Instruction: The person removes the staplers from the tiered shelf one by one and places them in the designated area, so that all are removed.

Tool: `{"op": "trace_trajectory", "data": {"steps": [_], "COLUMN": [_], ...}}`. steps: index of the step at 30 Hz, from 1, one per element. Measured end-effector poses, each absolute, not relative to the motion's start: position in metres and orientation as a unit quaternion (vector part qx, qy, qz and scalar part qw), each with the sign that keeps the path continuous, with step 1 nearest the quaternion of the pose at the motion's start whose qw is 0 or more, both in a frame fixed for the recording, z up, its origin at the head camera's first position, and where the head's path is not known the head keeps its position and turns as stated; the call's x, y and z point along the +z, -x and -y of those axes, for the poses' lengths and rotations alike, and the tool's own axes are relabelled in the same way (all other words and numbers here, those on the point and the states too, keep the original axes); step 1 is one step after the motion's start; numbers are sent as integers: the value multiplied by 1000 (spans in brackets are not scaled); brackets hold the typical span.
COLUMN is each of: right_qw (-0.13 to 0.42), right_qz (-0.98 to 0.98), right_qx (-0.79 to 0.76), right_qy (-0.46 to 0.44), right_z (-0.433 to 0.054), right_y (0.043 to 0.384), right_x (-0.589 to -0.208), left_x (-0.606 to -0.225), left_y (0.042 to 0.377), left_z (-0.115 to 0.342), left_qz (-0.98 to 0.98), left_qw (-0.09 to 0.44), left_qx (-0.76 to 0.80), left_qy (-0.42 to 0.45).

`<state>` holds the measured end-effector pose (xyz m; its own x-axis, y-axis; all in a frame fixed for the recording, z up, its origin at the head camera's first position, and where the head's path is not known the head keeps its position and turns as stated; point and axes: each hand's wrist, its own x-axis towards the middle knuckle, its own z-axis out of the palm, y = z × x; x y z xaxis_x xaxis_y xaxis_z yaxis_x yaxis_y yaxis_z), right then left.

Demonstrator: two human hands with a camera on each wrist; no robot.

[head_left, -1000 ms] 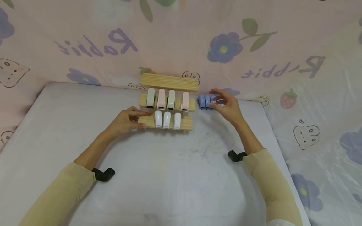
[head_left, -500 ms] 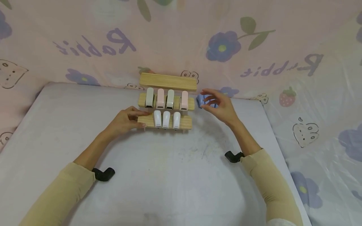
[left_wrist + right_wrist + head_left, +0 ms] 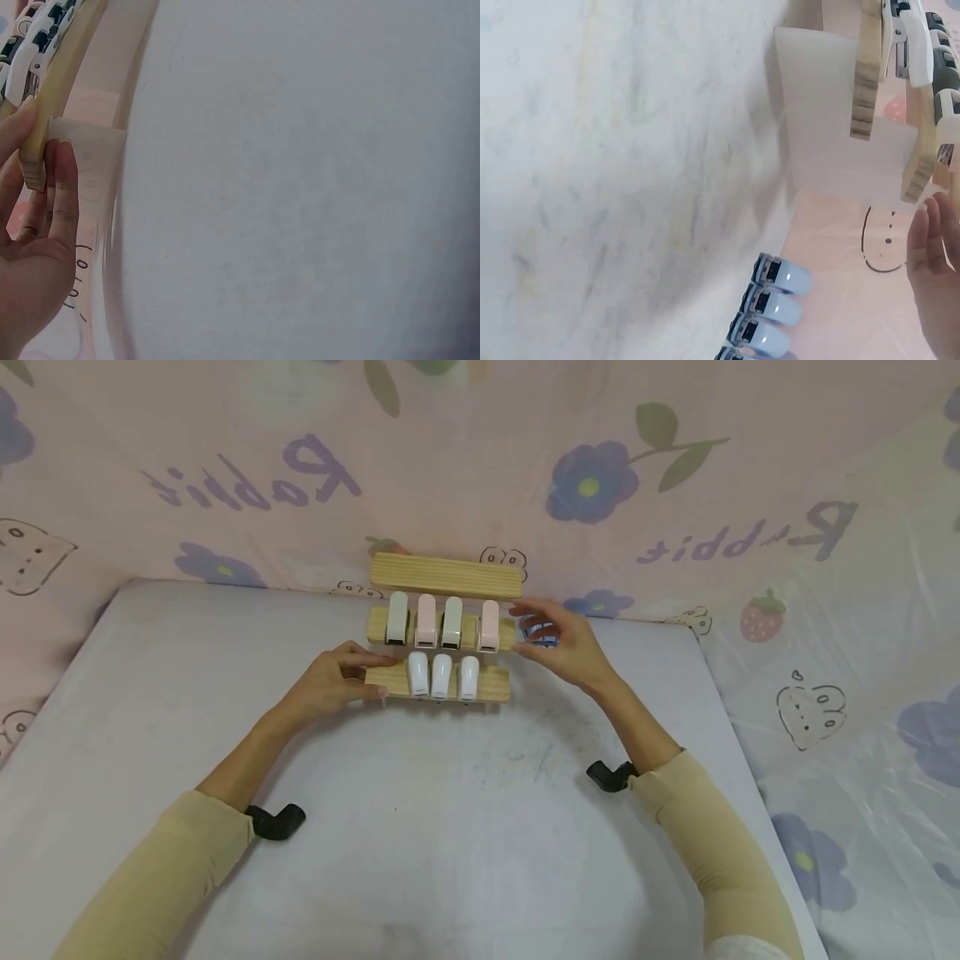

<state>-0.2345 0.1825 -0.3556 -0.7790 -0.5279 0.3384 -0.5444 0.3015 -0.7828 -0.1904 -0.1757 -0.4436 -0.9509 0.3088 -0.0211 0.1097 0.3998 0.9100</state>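
Observation:
A tiered rack has wooden planks and clear supports. On its lowest plank (image 3: 491, 685) stand three white staplers (image 3: 442, 677); the middle plank (image 3: 375, 628) bears green and pink staplers (image 3: 490, 625). My left hand (image 3: 337, 678) grips the lowest plank's left end, thumb on one face and fingers on the other in the left wrist view. My right hand (image 3: 566, 643) is at the middle plank's right end, thumb and fingers spread apart. Whether its fingertips touch the wood is hard to tell. Behind that hand, partly hidden, several blue staplers (image 3: 780, 309) stand in a row.
The rack's top plank (image 3: 447, 575) is at the back, against a printed curtain (image 3: 450, 460). A white tabletop (image 3: 420, 860) spreads out in front of the rack. Black elbow-shaped pieces (image 3: 277, 822) sit at both wrists.
My right hand has moved left, from over the blue staplers to the right end of the rack's middle plank. My left hand has stayed on the lowest plank.

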Motion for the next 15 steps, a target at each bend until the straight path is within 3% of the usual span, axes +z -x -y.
{"op": "trace_trajectory", "data": {"steps": [15], "right_qw": [-10], "right_qz": [840], "right_qx": [459], "right_qy": [-290], "right_z": [-158], "right_y": [233], "right_x": [-353], "left_x": [-445], "left_y": [192], "left_z": [177], "left_qz": [-834], "left_qw": [92], "left_qx": [530], "left_qy": [-125]}}
